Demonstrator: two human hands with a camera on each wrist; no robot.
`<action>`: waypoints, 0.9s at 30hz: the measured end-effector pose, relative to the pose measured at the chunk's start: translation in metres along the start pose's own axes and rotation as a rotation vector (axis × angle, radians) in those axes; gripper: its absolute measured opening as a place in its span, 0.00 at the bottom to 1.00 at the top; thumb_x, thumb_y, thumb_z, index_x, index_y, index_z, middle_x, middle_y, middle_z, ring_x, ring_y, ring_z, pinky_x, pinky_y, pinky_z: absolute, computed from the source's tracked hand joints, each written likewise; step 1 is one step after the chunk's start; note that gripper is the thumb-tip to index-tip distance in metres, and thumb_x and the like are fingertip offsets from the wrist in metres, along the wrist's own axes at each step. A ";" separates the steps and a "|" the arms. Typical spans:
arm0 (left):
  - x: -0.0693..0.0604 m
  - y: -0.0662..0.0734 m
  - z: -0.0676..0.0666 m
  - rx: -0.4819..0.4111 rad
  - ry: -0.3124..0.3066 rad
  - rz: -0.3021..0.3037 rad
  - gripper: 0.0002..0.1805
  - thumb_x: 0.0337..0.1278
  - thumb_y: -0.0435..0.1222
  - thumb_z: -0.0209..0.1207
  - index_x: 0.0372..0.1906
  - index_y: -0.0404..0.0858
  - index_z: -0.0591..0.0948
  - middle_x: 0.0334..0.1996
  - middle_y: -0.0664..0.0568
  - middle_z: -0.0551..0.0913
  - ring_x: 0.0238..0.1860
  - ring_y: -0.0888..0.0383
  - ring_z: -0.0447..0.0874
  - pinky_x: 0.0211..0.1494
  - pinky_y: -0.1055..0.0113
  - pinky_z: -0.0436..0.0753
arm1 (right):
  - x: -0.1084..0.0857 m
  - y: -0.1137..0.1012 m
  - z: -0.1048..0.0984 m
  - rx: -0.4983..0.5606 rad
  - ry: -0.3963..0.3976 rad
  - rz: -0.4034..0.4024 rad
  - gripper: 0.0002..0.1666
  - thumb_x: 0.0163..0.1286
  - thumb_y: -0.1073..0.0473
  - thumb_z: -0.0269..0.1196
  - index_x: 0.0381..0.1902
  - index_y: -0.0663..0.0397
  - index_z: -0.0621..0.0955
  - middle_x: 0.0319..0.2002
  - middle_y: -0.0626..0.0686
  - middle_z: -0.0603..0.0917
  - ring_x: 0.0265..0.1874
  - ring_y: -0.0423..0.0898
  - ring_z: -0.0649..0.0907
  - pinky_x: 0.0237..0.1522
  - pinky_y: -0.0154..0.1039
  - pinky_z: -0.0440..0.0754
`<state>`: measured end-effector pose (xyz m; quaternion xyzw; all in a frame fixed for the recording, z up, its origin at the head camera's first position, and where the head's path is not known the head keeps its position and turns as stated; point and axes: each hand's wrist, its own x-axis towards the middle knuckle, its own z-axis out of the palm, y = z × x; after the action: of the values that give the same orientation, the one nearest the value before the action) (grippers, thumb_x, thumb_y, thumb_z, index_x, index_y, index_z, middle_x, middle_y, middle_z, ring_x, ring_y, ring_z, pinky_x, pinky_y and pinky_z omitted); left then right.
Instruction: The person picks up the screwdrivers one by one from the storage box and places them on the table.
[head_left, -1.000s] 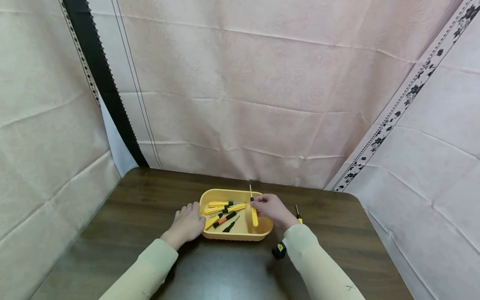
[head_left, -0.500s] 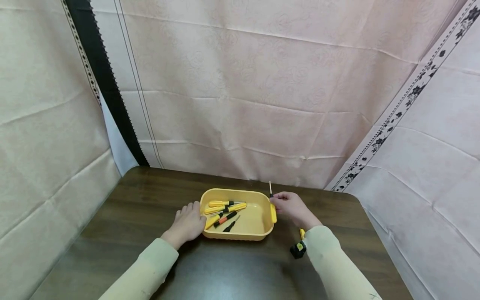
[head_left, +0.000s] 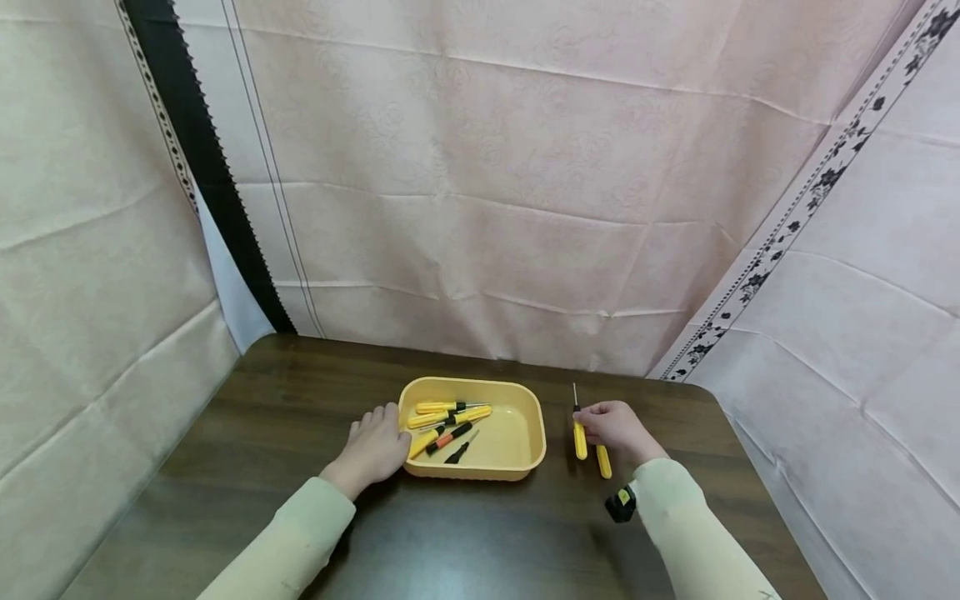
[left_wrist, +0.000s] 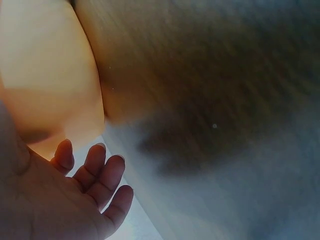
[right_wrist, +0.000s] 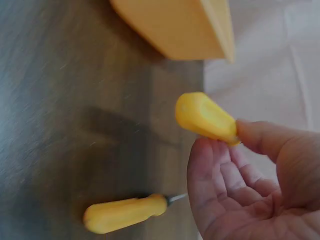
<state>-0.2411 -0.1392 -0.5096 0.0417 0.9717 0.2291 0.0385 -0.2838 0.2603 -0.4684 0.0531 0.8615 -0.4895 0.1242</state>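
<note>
My right hand (head_left: 618, 428) pinches a yellow-handled screwdriver (head_left: 580, 440) between thumb and fingers, its thin shaft pointing up, to the right of the yellow tray (head_left: 519, 472). In the right wrist view the hand (right_wrist: 255, 175) grips the yellow handle (right_wrist: 205, 117) near its shaft end. Another yellow screwdriver (head_left: 603, 462) lies on the table beside this hand. My left hand (head_left: 377, 444) rests on the tray's left rim; the left wrist view has its fingers (left_wrist: 112, 175) loosely bent beside the tray wall (left_wrist: 55, 60). Several yellow screwdrivers (head_left: 429, 419), a black-and-orange one (head_left: 450, 437) and a small black one (head_left: 457, 453) lie in the tray.
A black tape measure (head_left: 620, 505) sits near the right wrist on the dark wooden table (head_left: 450, 550). Pale cloth (head_left: 480, 208) hangs behind the table and at both sides.
My right hand has moved right, carrying the screwdriver from over the tray, past its right rim, to above the table. The left hand has stayed at the tray.
</note>
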 end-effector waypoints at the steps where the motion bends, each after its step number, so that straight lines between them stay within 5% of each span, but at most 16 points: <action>1: 0.000 0.000 0.000 -0.002 -0.001 -0.001 0.21 0.67 0.44 0.47 0.56 0.33 0.68 0.38 0.47 0.69 0.39 0.49 0.65 0.44 0.52 0.64 | 0.001 0.003 0.001 -0.017 0.007 0.012 0.17 0.69 0.57 0.62 0.45 0.68 0.83 0.40 0.56 0.84 0.36 0.47 0.84 0.44 0.47 0.81; 9: 0.000 -0.003 0.001 -0.007 0.006 -0.007 0.22 0.67 0.44 0.47 0.57 0.33 0.67 0.40 0.46 0.69 0.40 0.49 0.66 0.47 0.50 0.65 | 0.008 0.013 0.013 -0.072 0.064 0.112 0.11 0.65 0.60 0.64 0.26 0.63 0.80 0.25 0.53 0.78 0.26 0.46 0.81 0.37 0.44 0.83; 14: 0.000 -0.004 0.003 -0.018 -0.001 -0.003 0.22 0.67 0.43 0.47 0.58 0.33 0.67 0.40 0.47 0.69 0.39 0.49 0.65 0.45 0.51 0.65 | 0.009 0.016 0.020 -0.124 0.067 0.136 0.12 0.63 0.61 0.65 0.23 0.63 0.80 0.23 0.54 0.79 0.24 0.46 0.82 0.34 0.42 0.83; 27: 0.001 -0.002 0.002 -0.024 -0.001 -0.004 0.23 0.67 0.44 0.47 0.59 0.33 0.67 0.41 0.47 0.70 0.40 0.50 0.65 0.46 0.52 0.65 | 0.007 0.012 0.030 -0.363 0.131 0.038 0.18 0.61 0.61 0.66 0.13 0.58 0.78 0.13 0.48 0.77 0.14 0.43 0.78 0.22 0.37 0.78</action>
<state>-0.2418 -0.1399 -0.5121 0.0395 0.9690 0.2406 0.0397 -0.2834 0.2403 -0.4954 0.0778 0.9407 -0.3193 0.0843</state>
